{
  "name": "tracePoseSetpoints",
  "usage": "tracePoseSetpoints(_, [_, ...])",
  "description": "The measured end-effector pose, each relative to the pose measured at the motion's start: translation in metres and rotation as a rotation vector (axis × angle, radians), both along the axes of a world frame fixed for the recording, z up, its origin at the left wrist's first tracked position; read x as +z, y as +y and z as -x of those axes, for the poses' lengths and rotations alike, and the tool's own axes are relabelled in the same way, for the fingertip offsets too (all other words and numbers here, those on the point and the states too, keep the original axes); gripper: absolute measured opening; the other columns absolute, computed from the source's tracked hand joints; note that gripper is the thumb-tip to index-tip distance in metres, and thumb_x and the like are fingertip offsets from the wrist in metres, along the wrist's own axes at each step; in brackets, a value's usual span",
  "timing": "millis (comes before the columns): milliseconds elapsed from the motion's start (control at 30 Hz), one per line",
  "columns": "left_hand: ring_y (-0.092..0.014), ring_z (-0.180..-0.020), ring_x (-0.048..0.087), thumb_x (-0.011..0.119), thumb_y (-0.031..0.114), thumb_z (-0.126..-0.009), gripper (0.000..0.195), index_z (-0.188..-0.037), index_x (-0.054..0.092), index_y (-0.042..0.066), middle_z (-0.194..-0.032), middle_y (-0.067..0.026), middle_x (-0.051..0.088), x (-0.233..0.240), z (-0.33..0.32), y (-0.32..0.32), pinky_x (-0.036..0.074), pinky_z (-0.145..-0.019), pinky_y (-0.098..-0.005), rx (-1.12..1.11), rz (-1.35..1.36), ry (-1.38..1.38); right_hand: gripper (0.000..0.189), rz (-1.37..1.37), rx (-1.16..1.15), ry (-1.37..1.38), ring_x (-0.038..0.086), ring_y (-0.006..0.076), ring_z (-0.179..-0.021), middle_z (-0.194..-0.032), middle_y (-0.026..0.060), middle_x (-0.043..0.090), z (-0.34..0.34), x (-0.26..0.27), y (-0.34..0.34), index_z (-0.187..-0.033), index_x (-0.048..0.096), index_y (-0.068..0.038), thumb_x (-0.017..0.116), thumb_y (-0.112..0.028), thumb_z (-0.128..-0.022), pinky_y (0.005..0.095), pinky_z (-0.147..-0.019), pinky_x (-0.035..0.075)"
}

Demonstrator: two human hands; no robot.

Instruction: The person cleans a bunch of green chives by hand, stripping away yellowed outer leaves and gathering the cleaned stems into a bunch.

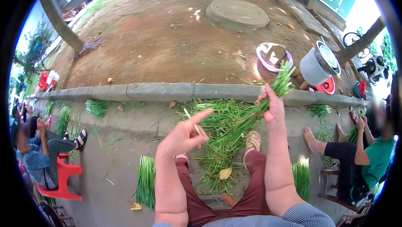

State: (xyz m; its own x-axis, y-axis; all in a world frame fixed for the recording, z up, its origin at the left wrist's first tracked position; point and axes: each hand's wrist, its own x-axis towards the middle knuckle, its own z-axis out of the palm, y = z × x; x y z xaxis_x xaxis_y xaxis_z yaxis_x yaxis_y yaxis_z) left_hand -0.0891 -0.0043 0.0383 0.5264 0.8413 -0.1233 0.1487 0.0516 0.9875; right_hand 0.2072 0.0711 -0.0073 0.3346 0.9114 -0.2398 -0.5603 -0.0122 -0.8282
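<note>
My right hand (272, 105) grips a bunch of long green leafy stalks (282, 79), which look like garlic chives. Their pale ends point up and away, and the leaves hang down towards the ground. My left hand (185, 136) is left of the bunch and apart from it, index finger stretched out. A thin pale stalk (187, 114) is pinched in its other fingers. Below both hands, a heap of loose green leaves and trimmings (220, 126) spreads between my feet. Tidy bundles of chives lie by my left side (146, 181) and my right side (301, 178).
A concrete kerb (163, 92) runs across ahead. Beyond it are a purple-rimmed basin (260, 59), a grey bucket (311, 66) and a round manhole cover (237, 12). Seated people flank me, one on a red plastic stool (61, 180). More chives (97, 108) lie along the kerb.
</note>
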Motion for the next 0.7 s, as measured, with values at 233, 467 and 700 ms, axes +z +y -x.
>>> tracePoseSetpoints(233, [-0.011, -0.072, 0.06, 0.069, 0.016, -0.079, 0.03, -0.106, 0.064, 0.005, -0.08, -0.0084, 0.065, -0.026, -0.02, 0.004, 0.048, -0.065, -0.0267, -0.261, -0.53, 0.23, 0.021, 0.024, 0.165, 0.212, 0.058, 0.0158, -0.053, -0.061, 0.0022, 0.056, 0.02, -0.006, -0.001, -0.079, 0.053, -0.01, 0.073, -0.017, -0.078, 0.0321, -0.048, 0.049])
tracePoseSetpoints(467, [-0.008, -0.068, 0.057, 0.068, 0.0, -0.074, 0.02, -0.093, 0.067, 0.004, -0.083, -0.0032, 0.063, -0.02, -0.041, 0.006, 0.044, -0.06, -0.0198, 0.353, -0.202, -0.039, 0.017, 0.066, 0.292, 0.284, 0.057, 0.0156, -0.059, -0.062, 0.0012, 0.054, 0.037, -0.014, -0.004, -0.079, 0.053, -0.011, 0.067, -0.02, -0.082, 0.0335, -0.056, 0.048])
tracePoseSetpoints(700, [-0.008, -0.057, 0.047, 0.072, 0.0, -0.069, 0.027, -0.096, 0.066, 0.005, -0.074, -0.0015, 0.056, -0.028, -0.07, 0.001, 0.04, -0.054, -0.0218, 0.309, -0.402, 0.141, 0.013, 0.102, 0.354, 0.334, 0.057, 0.0149, -0.061, -0.064, 0.0004, 0.055, 0.043, -0.016, -0.007, -0.084, 0.053, -0.012, 0.064, -0.019, -0.085, 0.034, -0.059, 0.048])
